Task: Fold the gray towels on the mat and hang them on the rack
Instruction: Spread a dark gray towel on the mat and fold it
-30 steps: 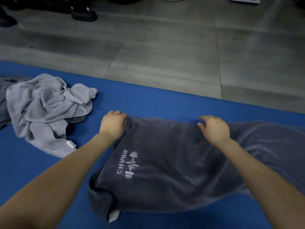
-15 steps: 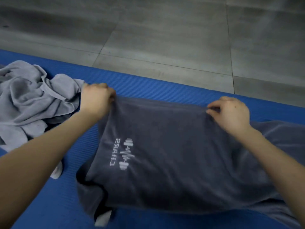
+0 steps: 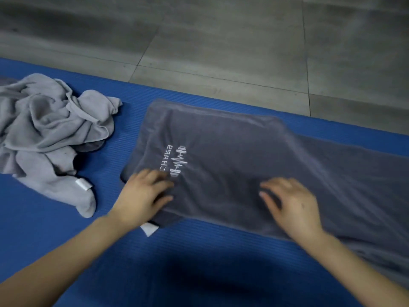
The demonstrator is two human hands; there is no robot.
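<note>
A dark gray towel (image 3: pixel 239 156) with a white embroidered logo lies flat on the blue mat (image 3: pixel 199 262), stretching off to the right. My left hand (image 3: pixel 143 196) rests on its near left corner, fingers spread, next to a white label. My right hand (image 3: pixel 292 207) lies flat on the towel's near edge, fingers apart. Both hands are blurred. A crumpled light gray towel (image 3: pixel 48 138) sits in a heap on the mat to the left. No rack is in view.
Gray tiled floor (image 3: pixel 221 41) lies beyond the mat's far edge. A darker cloth edge (image 3: pixel 6 79) shows at the far left behind the heap.
Both hands let go of the dark towel's far edge and came back to its near edge, now lying flat on it. The towel lies smoother on the mat.
</note>
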